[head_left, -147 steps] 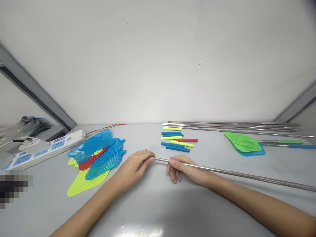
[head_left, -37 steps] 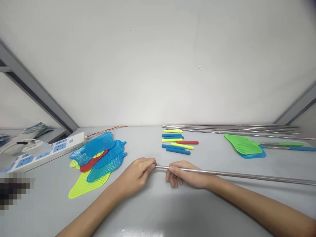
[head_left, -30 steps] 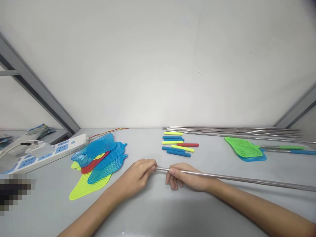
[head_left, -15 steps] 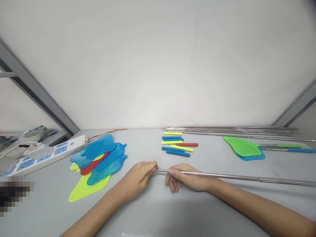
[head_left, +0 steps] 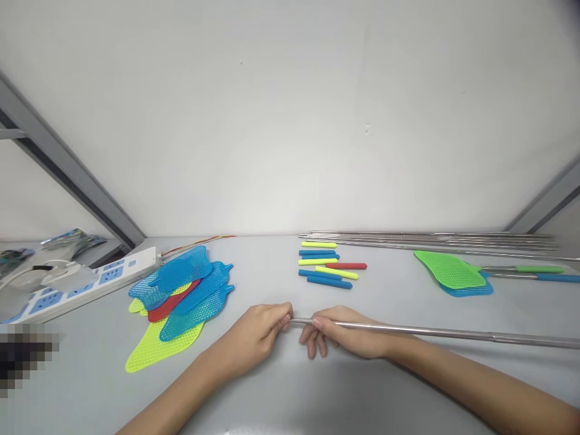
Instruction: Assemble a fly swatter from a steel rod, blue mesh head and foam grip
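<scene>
A long metal telescopic rod [head_left: 421,330] runs from the middle of the table out past the right edge of the view. My left hand [head_left: 263,332] is closed around its thin left end, and that tip is hidden in the fingers. My right hand [head_left: 347,332] grips the rod a little further along, thumb on top, with the lower fingers loosely curled beneath. Beyond the hands lie several blue, yellow and red handle sleeves [head_left: 328,283]. Left of my left hand is a pile of perforated fly swatter heads [head_left: 194,311] in blue, yellow and red.
More metal rods [head_left: 430,241] lie along the wall at the back right. Two fly swatters with handles, one green [head_left: 453,270] and one blue, overlap at the right. A white power strip [head_left: 113,275] with plugs and wires sits at the left, near plastic packets [head_left: 67,238].
Both hands and the rod have come slightly nearer to me. The grip of each hand looks the same, and the view has shifted a little.
</scene>
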Available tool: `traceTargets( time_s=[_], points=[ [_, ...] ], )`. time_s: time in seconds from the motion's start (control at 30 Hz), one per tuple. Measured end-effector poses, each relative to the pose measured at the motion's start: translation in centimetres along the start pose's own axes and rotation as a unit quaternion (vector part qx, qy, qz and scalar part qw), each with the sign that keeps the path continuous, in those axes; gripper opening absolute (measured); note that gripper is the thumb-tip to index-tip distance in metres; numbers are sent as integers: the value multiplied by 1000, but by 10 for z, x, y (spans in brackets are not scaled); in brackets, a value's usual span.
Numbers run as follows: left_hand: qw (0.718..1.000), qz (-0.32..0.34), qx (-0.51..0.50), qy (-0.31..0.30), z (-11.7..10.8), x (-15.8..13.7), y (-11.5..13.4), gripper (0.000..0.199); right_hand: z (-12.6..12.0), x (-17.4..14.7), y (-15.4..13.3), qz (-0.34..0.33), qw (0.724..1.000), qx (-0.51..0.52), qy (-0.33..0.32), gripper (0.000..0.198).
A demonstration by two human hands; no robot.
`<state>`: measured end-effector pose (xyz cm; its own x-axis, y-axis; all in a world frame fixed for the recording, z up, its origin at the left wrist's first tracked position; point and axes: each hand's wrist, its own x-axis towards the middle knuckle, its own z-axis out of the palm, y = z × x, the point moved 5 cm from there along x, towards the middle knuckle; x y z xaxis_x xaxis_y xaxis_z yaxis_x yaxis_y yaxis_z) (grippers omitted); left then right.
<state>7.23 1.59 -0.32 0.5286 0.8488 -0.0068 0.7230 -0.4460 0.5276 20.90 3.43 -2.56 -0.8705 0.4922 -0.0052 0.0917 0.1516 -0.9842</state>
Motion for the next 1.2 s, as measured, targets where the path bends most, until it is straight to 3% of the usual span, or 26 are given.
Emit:
traceTargets(
  time_s=[0.3,0.57,0.83,1.1,1.2],
  points=[
    [999,0,31,35,-6,0,0,23,-7,6,10,6,997,72,30,45],
    [994,-24,83,67,-12,2,-1,26,-8,5,9,27,996,65,62,39],
    [995,-23,55,75,-12,6,-4,32,-12,5,9,36,991,65,115,41],
    [995,-46,26,80,-17,7,-7,32,-24,-2,7,20,968,34,248,40],
    [994,-49,26,91,-18,8,-9,33,-26,-3,8,14,963,41,265,43]
  ],
)
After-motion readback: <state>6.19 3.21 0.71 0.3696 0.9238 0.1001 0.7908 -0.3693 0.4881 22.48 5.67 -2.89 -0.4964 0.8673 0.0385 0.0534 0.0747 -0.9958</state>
